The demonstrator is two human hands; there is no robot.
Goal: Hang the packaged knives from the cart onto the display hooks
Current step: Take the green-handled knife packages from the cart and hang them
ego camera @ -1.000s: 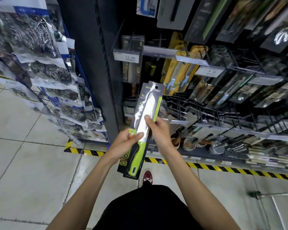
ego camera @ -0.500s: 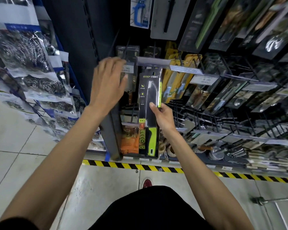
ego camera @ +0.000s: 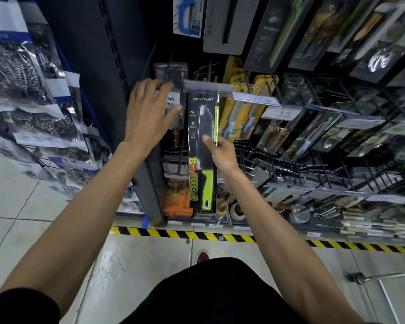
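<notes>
- Your R hand [ego camera: 222, 153]: grip clamped on 1 packaged knife [ego camera: 201, 127], thumb on front; pkg upright, top just under price strip [ego camera: 208, 86].
- Your L hand [ego camera: 147, 118]: fingers apart, over price tag [ego camera: 171, 101], holding nothing.

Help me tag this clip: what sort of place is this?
Probably a shop's kitchenware aisle: packaged knives on peg hooks, price tags on the hook ends, bagged steel scourers hanging at left. The right hand holds a packaged knife.
</notes>
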